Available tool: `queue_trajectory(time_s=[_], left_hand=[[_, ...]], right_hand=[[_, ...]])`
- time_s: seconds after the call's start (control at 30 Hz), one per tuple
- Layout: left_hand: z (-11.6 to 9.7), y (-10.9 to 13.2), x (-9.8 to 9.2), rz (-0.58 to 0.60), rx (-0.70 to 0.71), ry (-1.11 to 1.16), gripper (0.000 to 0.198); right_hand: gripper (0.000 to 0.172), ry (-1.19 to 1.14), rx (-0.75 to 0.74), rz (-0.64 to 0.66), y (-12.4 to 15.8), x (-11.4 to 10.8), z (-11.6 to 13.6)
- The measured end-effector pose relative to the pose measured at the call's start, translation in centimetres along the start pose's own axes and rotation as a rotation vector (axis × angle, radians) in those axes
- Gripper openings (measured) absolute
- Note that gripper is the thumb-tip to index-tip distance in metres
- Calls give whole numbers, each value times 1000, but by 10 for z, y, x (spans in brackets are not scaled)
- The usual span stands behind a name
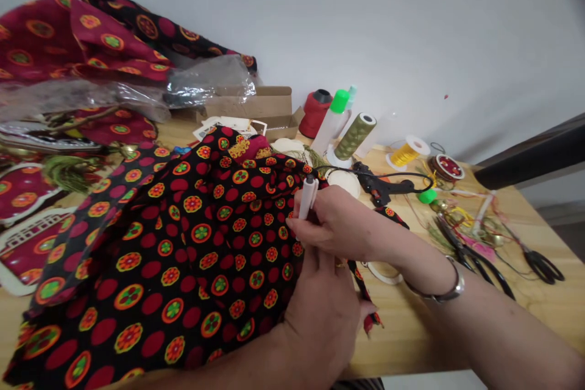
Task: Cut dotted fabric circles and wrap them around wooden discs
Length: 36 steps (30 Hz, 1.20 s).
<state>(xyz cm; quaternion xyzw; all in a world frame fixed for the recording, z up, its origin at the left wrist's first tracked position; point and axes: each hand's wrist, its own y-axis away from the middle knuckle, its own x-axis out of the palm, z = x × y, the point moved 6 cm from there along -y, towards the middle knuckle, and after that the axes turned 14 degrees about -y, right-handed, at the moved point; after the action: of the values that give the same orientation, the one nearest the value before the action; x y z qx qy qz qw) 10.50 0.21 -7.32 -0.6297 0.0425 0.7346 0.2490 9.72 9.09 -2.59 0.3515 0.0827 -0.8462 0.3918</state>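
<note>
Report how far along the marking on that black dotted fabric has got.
Done: the black fabric is spread over the table, with scissors and glue gun laid out beside it. In hand: the right hand holds a white pen at the fabric's edge while the left hand presses the cloth down. Left: no drawn line or cut shows on the fabric, so marking looks barely begun.
</note>
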Motion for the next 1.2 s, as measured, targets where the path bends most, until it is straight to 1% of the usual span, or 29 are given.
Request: queue_trajectory(time_s=[0.17,0.33,0.53,0.6,0.73,0.8,0.97,1.07,1.2], left_hand=[[1,-2,1,13,-2,7,64],[0,-3,2,41,9,-8,61],[0,-2,3,58,-5,-34,68],[-1,-1,4,53,0,-27,69],[1,-1,2,3,-20,-13,81],[1,0,1,-4,-13,-21,84],[0,0,3,19,-8,-58,86],[0,1,4,1,-14,-76,85],[1,0,3,-26,-20,-83,86]], right_hand=[[21,49,-24,23,-3,0,4],[29,124,-34,56,-7,1,8],[29,108,-48,57,-13,-1,8],[30,104,-47,52,-15,-2,6],[29,101,-36,37,-19,-5,2],[28,81,-37,19,-20,-7,0],[24,-15,-25,-16,-24,-12,-9],[20,-46,1,-34,-25,-16,-14],[22,-70,52,-47,-25,-20,-21]])
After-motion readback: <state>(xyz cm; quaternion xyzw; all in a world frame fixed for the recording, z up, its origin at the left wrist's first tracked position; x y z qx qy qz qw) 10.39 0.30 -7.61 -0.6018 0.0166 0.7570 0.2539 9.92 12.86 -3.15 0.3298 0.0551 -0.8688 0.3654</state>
